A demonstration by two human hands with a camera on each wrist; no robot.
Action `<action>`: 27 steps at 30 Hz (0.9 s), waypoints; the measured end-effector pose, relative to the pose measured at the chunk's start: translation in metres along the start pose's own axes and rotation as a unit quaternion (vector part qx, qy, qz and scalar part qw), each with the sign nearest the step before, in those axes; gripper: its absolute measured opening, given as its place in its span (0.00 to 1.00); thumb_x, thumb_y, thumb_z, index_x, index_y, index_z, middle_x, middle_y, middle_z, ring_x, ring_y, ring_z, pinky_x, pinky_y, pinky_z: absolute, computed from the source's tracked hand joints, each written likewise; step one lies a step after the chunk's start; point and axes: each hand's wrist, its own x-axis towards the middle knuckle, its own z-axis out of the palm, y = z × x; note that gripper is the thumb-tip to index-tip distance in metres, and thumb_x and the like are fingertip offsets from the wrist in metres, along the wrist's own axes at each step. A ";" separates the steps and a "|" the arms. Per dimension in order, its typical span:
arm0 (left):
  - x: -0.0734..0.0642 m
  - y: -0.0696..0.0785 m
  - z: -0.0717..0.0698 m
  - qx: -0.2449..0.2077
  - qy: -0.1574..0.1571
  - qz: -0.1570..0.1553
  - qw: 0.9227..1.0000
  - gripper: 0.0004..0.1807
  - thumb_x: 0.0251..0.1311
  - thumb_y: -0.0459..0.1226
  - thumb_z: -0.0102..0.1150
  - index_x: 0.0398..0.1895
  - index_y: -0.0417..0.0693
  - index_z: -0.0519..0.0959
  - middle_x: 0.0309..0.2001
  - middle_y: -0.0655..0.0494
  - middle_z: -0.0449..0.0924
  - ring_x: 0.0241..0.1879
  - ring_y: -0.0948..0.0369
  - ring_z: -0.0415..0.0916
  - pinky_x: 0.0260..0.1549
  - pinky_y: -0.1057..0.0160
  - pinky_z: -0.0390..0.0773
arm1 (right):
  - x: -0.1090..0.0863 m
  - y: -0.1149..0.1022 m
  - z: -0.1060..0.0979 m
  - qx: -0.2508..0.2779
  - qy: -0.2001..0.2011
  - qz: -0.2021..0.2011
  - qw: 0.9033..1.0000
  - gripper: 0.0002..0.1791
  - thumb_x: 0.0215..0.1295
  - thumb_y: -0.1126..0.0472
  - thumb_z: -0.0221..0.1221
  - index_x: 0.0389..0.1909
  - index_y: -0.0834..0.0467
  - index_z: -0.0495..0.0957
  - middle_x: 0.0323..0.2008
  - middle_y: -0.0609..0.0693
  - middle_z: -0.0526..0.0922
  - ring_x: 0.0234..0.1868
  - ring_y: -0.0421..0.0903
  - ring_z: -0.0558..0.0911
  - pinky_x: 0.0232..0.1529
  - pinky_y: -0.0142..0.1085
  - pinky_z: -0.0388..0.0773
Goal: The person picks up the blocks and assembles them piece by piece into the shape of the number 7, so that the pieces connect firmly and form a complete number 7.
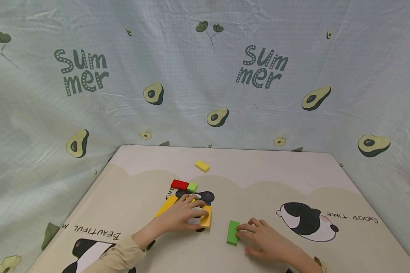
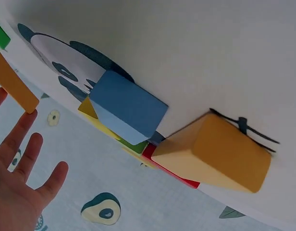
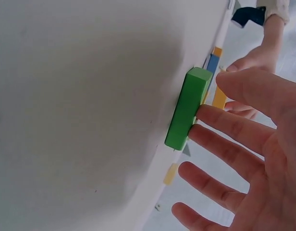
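Observation:
My left hand (image 1: 182,215) holds an orange block (image 1: 206,217) at its fingertips, the index finger lying across its side and the thumb at its near end. In the left wrist view a fingertip meets the end of this block (image 2: 16,82). My right hand (image 1: 268,240) reaches a green block (image 1: 232,232) from the right. Its index and middle fingertips touch the long side of the green block (image 3: 189,108), the thumb standing apart. A blue block (image 2: 129,106), hidden under the left hand in the head view, stands beside a second orange block (image 1: 166,206).
A red block (image 1: 179,184) and a light green block (image 1: 192,187) lie end to end beyond the left hand. Farther back is a yellow block (image 1: 202,166). A printed cloth (image 1: 205,76) hangs behind the patterned table (image 1: 259,174).

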 end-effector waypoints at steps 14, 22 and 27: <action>0.015 0.002 0.003 0.033 0.013 0.027 0.999 0.17 0.54 0.51 0.55 0.47 0.64 0.75 0.51 0.59 0.73 0.51 0.59 0.64 0.51 0.53 0.66 | 0.000 -0.002 -0.003 0.033 -0.013 0.022 0.999 0.20 0.53 0.50 0.58 0.48 0.48 0.74 0.50 0.40 0.75 0.44 0.39 0.68 0.42 0.38 0.67; 0.024 0.003 0.006 0.024 -0.016 0.011 1.000 0.18 0.54 0.53 0.54 0.49 0.64 0.73 0.53 0.60 0.72 0.52 0.60 0.63 0.54 0.52 0.65 | 0.000 0.000 -0.002 0.031 -0.024 0.026 0.999 0.19 0.55 0.49 0.58 0.48 0.48 0.74 0.50 0.40 0.75 0.44 0.40 0.68 0.41 0.39 0.68; 0.030 0.004 0.010 0.010 -0.017 0.012 1.000 0.19 0.55 0.53 0.53 0.49 0.64 0.73 0.52 0.61 0.72 0.52 0.61 0.62 0.54 0.55 0.64 | 0.001 0.000 -0.001 0.028 -0.022 0.021 0.999 0.19 0.55 0.49 0.57 0.48 0.48 0.74 0.50 0.40 0.75 0.43 0.40 0.68 0.41 0.39 0.69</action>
